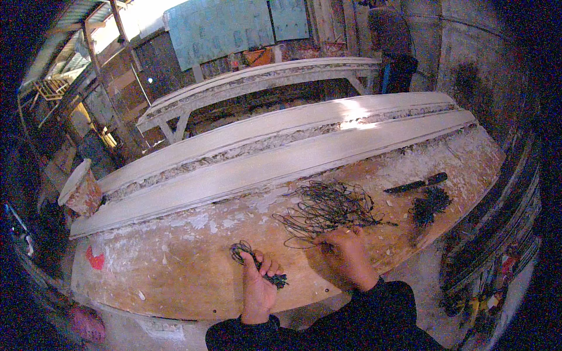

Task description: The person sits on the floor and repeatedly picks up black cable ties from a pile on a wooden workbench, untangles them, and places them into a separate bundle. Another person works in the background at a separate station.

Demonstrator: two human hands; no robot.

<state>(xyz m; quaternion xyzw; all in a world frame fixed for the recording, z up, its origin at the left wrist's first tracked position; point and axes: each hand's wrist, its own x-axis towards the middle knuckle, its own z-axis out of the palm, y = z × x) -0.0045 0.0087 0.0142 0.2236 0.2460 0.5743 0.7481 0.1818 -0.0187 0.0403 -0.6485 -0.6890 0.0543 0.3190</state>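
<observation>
My left hand (pixel 260 286) is closed around a small looped bundle of thin dark cord (pixel 239 250); its bunched end sticks out below the fingers. A loose tangle of the same kind of cord (pixel 333 207) lies spread on the brown wooden board (pixel 193 263). At the tangle's near edge my right hand (pixel 348 254) has its fingers curled and pinched on the cord, partly hidden by the hand itself. To the right lie a dark knife (pixel 415 183) and, just below it, a bushy clump of short dark strands (pixel 432 206).
Beyond the board run long whitish plaster mouldings (pixel 257 152). A plaster-smeared bucket (pixel 82 190) leans at the left end, near a red scrap (pixel 94 258). Behind stands another white-coated bench (pixel 263 73), with a person (pixel 395 50) at its right end.
</observation>
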